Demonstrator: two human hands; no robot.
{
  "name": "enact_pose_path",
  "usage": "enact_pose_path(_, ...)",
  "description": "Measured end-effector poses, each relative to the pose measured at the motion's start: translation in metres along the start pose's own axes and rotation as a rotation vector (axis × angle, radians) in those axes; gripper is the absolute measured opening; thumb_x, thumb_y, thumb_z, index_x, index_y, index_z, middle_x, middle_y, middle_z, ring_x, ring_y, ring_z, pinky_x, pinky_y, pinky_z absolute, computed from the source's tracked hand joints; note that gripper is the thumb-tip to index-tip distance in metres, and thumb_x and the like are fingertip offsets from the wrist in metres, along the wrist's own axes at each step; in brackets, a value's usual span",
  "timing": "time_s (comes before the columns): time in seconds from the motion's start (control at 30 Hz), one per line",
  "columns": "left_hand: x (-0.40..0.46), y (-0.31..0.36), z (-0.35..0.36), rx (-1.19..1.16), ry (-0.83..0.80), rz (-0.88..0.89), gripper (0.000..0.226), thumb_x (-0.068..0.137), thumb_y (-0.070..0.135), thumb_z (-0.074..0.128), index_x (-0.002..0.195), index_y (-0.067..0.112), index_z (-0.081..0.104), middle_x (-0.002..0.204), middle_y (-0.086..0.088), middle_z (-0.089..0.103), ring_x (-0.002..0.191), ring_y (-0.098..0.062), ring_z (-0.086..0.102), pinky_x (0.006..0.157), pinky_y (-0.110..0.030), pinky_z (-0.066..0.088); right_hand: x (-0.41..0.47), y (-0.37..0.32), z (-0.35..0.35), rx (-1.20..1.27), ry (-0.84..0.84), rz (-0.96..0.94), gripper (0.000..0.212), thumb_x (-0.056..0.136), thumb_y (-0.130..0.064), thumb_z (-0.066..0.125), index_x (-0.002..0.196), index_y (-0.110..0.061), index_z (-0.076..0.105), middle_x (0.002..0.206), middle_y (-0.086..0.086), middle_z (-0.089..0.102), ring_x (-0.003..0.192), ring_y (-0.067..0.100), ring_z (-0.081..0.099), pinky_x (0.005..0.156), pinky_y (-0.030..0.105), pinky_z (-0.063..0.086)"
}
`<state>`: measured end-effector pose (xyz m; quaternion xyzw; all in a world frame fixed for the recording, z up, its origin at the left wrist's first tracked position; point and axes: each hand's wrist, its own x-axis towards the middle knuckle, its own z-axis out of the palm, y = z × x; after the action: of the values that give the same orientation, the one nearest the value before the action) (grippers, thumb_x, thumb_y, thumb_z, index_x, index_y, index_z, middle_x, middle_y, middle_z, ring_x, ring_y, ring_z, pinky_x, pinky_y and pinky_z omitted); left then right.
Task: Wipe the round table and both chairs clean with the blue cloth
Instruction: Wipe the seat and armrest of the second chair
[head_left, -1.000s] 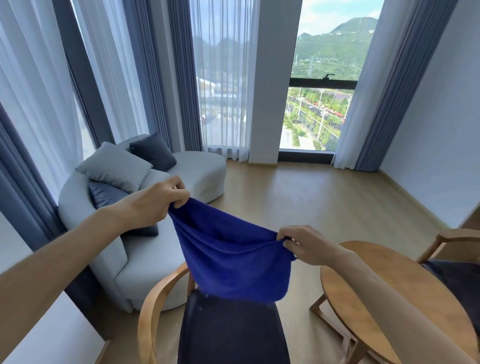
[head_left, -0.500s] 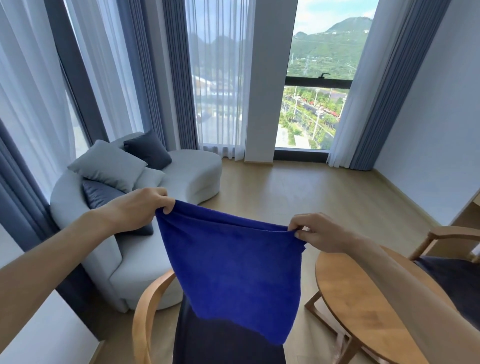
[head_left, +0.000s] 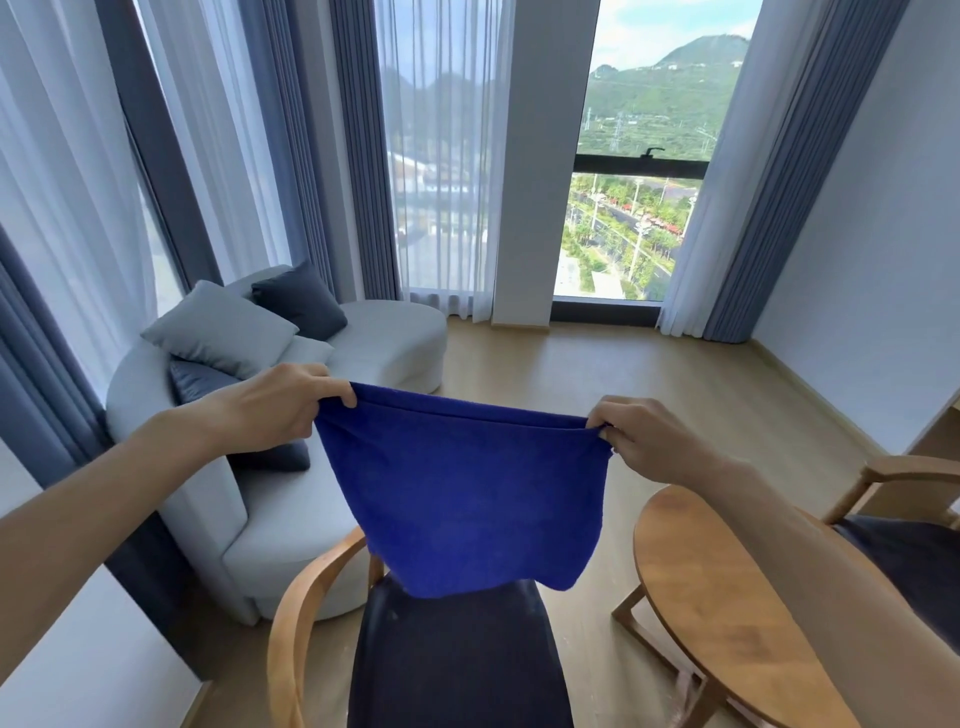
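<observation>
Head view: two hands hold a blue cloth stretched in the air.

Left hand and right hand each pinch a top corner; the cloth hangs between them. Below the hands is a chair with a dark seat. Under the right forearm sits the round table, a second chair beyond it.

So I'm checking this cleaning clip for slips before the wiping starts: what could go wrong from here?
The blue cloth is held only by its top corners, pinched by the left hand and right hand; if either pinch loosens, it could drop onto the chair below. The second chair sits half out of frame behind the round table, so it might be missed.
</observation>
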<state>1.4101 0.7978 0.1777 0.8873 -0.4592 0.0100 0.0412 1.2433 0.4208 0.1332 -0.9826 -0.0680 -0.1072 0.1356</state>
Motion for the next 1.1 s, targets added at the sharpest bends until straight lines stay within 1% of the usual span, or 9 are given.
enact_pose_path(0.07, -0.001, 0.002, -0.002, -0.034, 0.000, 0.004, 0.042, 0.089, -0.010, 0.044, 0.120, 0.014, 0.061, 0.097, -0.003, 0.052, 0.065, -0.002, 0.049, 0.066, -0.013, 0.043, 0.001, 0.001, -0.002, -0.026, 0.008, -0.010, 0.027, 0.092, 0.009, 0.043, 0.092, -0.006, 0.066, 0.088, -0.002, 0.059, 0.072, 0.008, 0.053, 0.064, 0.010, 0.039)
enact_pose_path(0.3, -0.003, 0.008, -0.007, -0.155, 0.009, -0.055, 0.053, 0.083, -0.014, 0.032, 0.113, 0.018, 0.062, 0.087, 0.002, 0.058, 0.061, -0.005, 0.060, 0.066, -0.013, 0.049, -0.003, 0.002, -0.004, -0.114, 0.069, -0.058, 0.025, 0.093, 0.007, 0.045, 0.094, -0.006, 0.066, 0.094, 0.002, 0.064, 0.074, 0.018, 0.058, 0.066, 0.021, 0.043)
enact_pose_path(0.4, -0.006, 0.010, -0.008, -0.183, 0.014, -0.067, 0.051, 0.084, -0.014, 0.031, 0.108, 0.021, 0.060, 0.080, 0.007, 0.060, 0.059, -0.006, 0.062, 0.068, -0.019, 0.053, -0.006, 0.002, -0.005, -0.108, 0.064, -0.078, 0.025, 0.092, 0.007, 0.047, 0.093, -0.007, 0.067, 0.092, 0.002, 0.065, 0.074, 0.017, 0.059, 0.065, 0.025, 0.050)
enact_pose_path(0.47, -0.007, 0.009, -0.007, -0.202, 0.003, -0.072, 0.046, 0.083, -0.015, 0.033, 0.101, 0.016, 0.064, 0.079, 0.000, 0.062, 0.059, -0.009, 0.063, 0.068, -0.024, 0.054, -0.008, 0.004, -0.006, -0.054, 0.066, -0.073, 0.025, 0.091, 0.010, 0.047, 0.091, -0.005, 0.067, 0.090, 0.003, 0.064, 0.073, 0.018, 0.060, 0.065, 0.027, 0.052)
enact_pose_path(0.6, -0.009, 0.007, -0.004, -0.158, -0.094, -0.095, 0.034, 0.082, -0.014, 0.044, 0.082, 0.004, 0.073, 0.080, 0.001, 0.061, 0.063, 0.005, 0.057, 0.064, -0.011, 0.045, -0.011, 0.006, -0.010, 0.009, -0.007, -0.025, 0.027, 0.089, 0.011, 0.047, 0.090, -0.005, 0.068, 0.088, 0.001, 0.064, 0.075, 0.016, 0.059, 0.067, 0.019, 0.048)
enact_pose_path(0.77, -0.010, 0.004, -0.001, -0.244, -0.059, -0.150, 0.032, 0.077, -0.013, 0.045, 0.061, 0.003, 0.067, 0.068, -0.002, 0.065, 0.056, -0.004, 0.060, 0.061, -0.012, 0.045, -0.014, 0.004, -0.022, 0.118, -0.135, 0.048, 0.026, 0.090, 0.007, 0.051, 0.090, -0.011, 0.070, 0.089, -0.002, 0.064, 0.080, 0.014, 0.058, 0.069, 0.016, 0.042)
enact_pose_path(0.9, -0.016, 0.000, -0.004, -0.300, -0.008, -0.127, 0.026, 0.074, 0.014, 0.050, 0.051, 0.008, 0.062, 0.059, 0.000, 0.062, 0.052, -0.012, 0.057, 0.058, -0.026, 0.048, -0.014, 0.003, -0.029, 0.124, -0.193, 0.074, 0.031, 0.095, 0.004, 0.044, 0.094, -0.015, 0.068, 0.091, -0.006, 0.059, 0.082, 0.011, 0.057, 0.075, 0.026, 0.046)
enact_pose_path(1.0, -0.021, 0.004, -0.004, -0.185, 0.041, -0.061, 0.031, 0.077, 0.038, 0.065, 0.051, 0.027, 0.053, 0.055, 0.005, 0.057, 0.053, -0.011, 0.052, 0.053, -0.021, 0.040, -0.014, 0.001, -0.032, 0.071, -0.201, 0.083, 0.033, 0.097, 0.003, 0.039, 0.095, -0.019, 0.064, 0.093, -0.008, 0.057, 0.081, 0.009, 0.057, 0.075, 0.030, 0.049)
enact_pose_path(1.1, -0.021, 0.008, -0.005, -0.094, 0.146, -0.017, 0.045, 0.077, 0.032, 0.078, 0.053, 0.034, 0.040, 0.052, 0.009, 0.050, 0.050, -0.008, 0.046, 0.052, -0.018, 0.032, -0.015, -0.002, -0.032, 0.114, -0.173, 0.097, 0.031, 0.091, 0.006, 0.041, 0.088, -0.015, 0.063, 0.089, -0.006, 0.058, 0.076, 0.012, 0.059, 0.070, 0.032, 0.052)
